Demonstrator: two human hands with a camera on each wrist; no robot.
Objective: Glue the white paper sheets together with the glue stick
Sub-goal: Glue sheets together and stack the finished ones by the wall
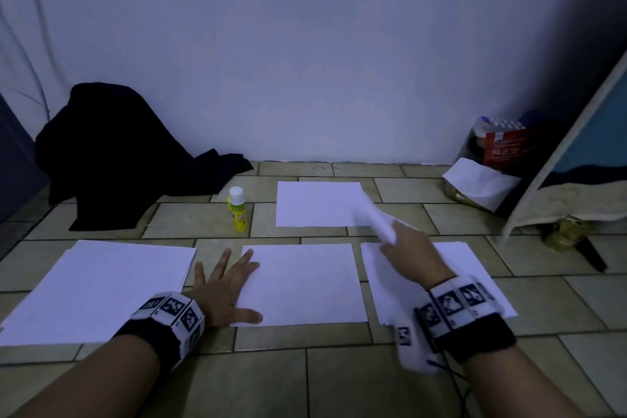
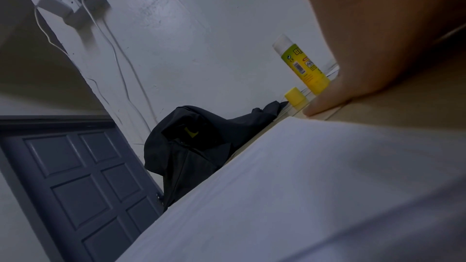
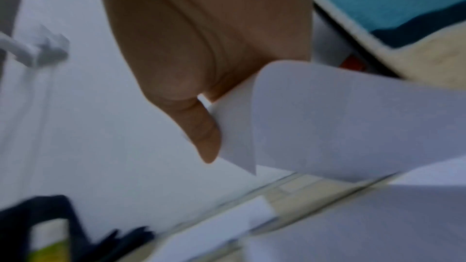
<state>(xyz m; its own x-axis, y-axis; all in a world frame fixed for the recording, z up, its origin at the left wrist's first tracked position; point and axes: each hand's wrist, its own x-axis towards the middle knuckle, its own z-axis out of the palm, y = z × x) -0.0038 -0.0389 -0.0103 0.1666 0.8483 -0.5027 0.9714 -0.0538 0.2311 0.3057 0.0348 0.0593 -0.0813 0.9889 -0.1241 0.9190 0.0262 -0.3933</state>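
Right hand (image 1: pixel 412 253) pinches a lifted sheet (image 1: pixel 376 219); the centre sheet (image 1: pixel 305 282) lies at its 8 o'clock, long axis left-right, pinned by the flat, open-fingered left hand (image 1: pixel 225 285)

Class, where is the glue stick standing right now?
In the head view, the glue stick stands upright on the tiled floor, between the black cloth and the far paper sheet.

The left hand (image 1: pixel 225 285) is lying flat with palm down, fingers spread and straight, its thumb stretched out to the right. The right hand (image 1: pixel 412 256) is hovering raised, its grip pinching a curled sheet (image 1: pixel 376 219) between thumb (image 3: pixel 201 132) and fingers. Both forearms are reaching forward, each wrist wearing a marker band.
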